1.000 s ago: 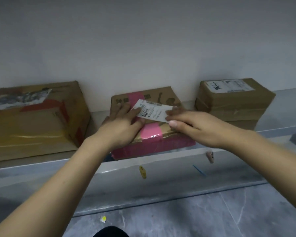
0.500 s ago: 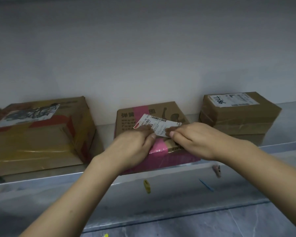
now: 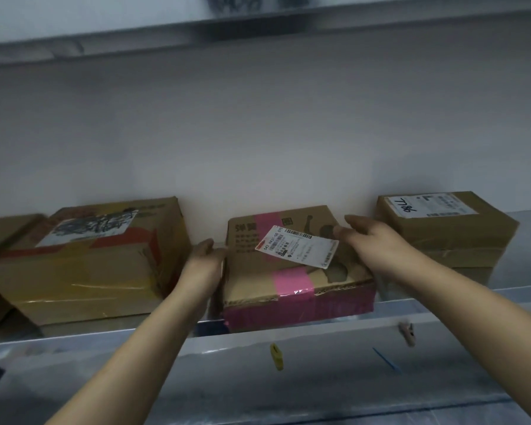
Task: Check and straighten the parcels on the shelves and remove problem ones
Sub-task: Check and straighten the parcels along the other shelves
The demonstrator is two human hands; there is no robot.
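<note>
On the grey shelf, a row of parcels: yellow-taped parcel left, pink-taped parcel centre, brown stacked parcel right, all apart. Flanking the pink-taped parcel: left hand against its left side, right hand at its right top edge, fingers loosely extended, gripping nothing. White label askew on top.

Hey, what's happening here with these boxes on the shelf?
A person is checking parcels on a shelf. Both hands are at the middle, pink-taped parcel: the left hand lies against its left side, and the right hand is on its top right, beside a white label that lies crooked on the lid. Neither hand seems to grip it. A larger yellow-taped parcel sits to the left and a labelled stack to the right, both untouched.
</note>
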